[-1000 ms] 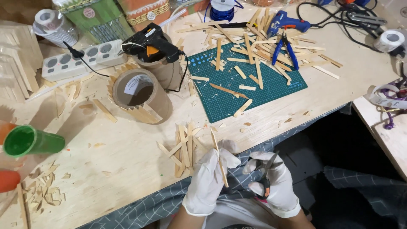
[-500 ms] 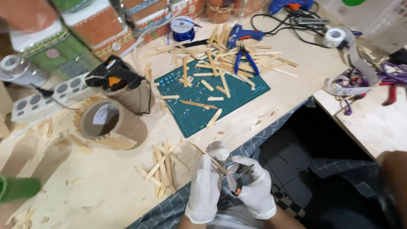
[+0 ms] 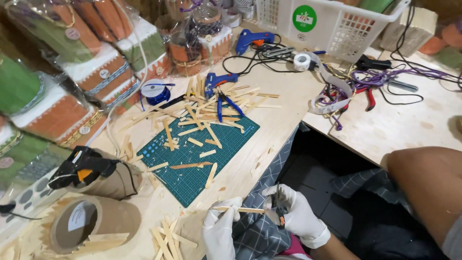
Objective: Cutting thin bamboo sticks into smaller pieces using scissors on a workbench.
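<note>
Head view: two white-gloved hands are seen at the bottom edge, just off the table. One thin flat wooden stick point(image 3: 239, 209) is pinched at its end by the left hand point(image 3: 219, 232), held level and stretched across to the right hand point(image 3: 299, 215), which is closed round small dark-handled cutters point(image 3: 277, 212) set against the stick's other end. Three glue guns are counted — two blue point(image 3: 219, 80) point(image 3: 252, 39), one black point(image 3: 79, 167) — plus one green cutting mat point(image 3: 190, 175) strewn with sticks.
</note>
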